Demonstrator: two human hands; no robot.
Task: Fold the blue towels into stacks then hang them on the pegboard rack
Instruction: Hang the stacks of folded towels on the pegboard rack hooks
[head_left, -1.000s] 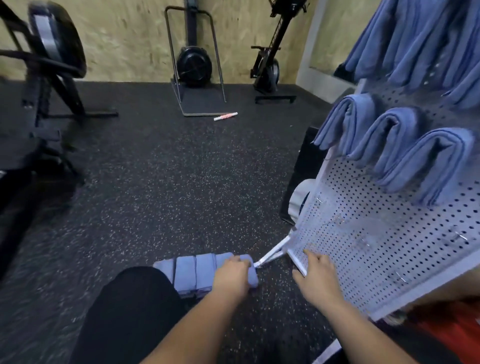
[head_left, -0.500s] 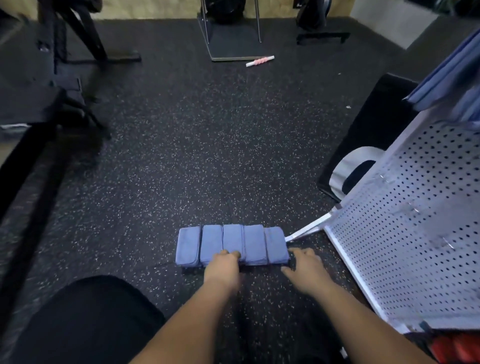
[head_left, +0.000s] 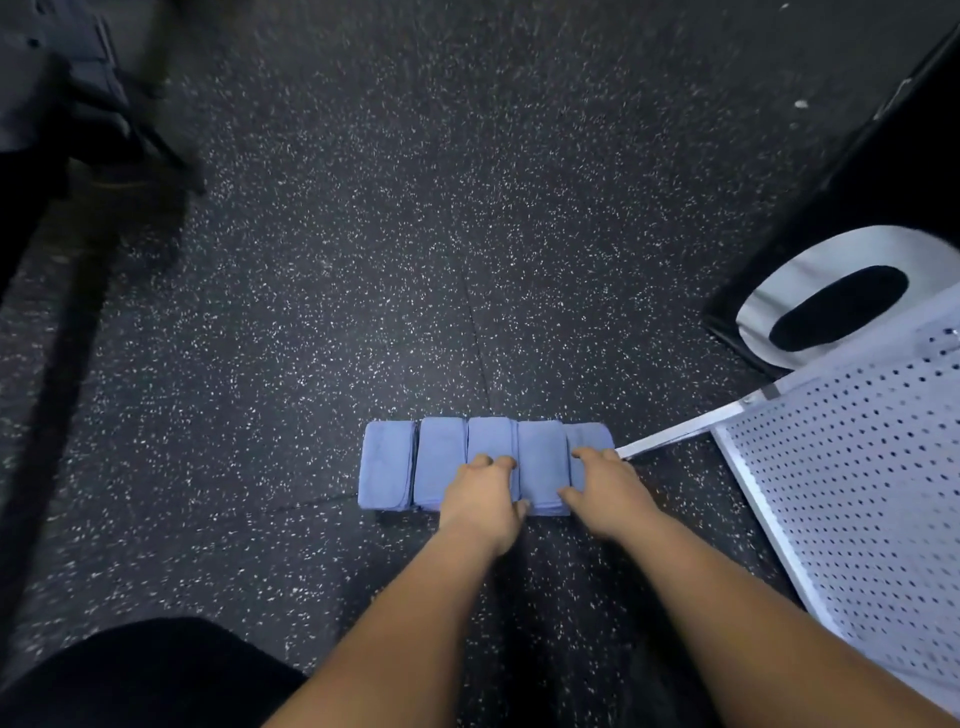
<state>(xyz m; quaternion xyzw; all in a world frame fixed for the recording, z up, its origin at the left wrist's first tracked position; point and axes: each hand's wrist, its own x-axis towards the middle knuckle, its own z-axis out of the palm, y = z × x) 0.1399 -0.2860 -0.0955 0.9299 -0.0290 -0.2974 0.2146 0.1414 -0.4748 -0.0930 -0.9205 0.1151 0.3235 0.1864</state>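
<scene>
Left hand (head_left: 480, 499) and right hand (head_left: 605, 491) grip a row of 5 folded blue towels (head_left: 387, 467) with curled fingers. The row runs left-right on speckled black floor (head_left: 415, 234). The white pegboard rack (head_left: 857, 493) is just beside its right end, with a black box (head_left: 883, 182) beyond.

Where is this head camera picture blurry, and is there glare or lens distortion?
Head view: the folded blue towels are sharp; the dark equipment at the left edge is smeared; the pegboard rack looks stretched toward the corner by wide-angle distortion; lighting is dim and even, no glare, with soft shadow on the floor.
</scene>
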